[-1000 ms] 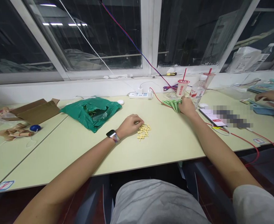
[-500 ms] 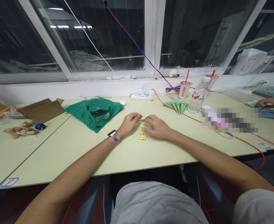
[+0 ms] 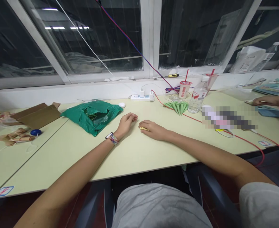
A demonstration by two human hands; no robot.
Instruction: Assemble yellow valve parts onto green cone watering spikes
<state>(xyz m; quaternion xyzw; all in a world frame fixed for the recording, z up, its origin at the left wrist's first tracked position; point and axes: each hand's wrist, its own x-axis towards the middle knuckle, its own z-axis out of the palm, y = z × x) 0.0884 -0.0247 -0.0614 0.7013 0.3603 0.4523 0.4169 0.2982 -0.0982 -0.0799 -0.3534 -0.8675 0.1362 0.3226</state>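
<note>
Head view, and from where I'm standing the small pale-yellow pieces (image 3: 144, 129) are mostly hidden, showing just at the curled fingers of the right hand (image 3: 155, 130), near twelve o'clock from the person's body. That hand lies low over the table (image 3: 139, 158), palm down, its fingers close together and bent round the pieces; whether it really grips them or only covers them, I can't tell. The left hand (image 3: 125, 124), toward eleven o'clock, sits just beside it, not touching, thumb and fingertips drawn in near each other; I can't make out whether anything is pinched there.

I'd reckon the pieces weigh next to nothing and are stiff, like hard plastic, a bit slick on a smooth top, so a careless push would scatter them. Their thin parts look the likeliest to snap. I'd take one by its thicker middle, between thumb and forefinger, or corral several under a cupped palm.

The fan of green cones (image 3: 178, 107) lies toward one o'clock, light and firm by the look of them, best held at the wide ends; beyond it stands a cup (image 3: 184, 91). The green bag (image 3: 93, 117), toward ten o'clock, looks thin and floppy, with a torn opening.
</note>
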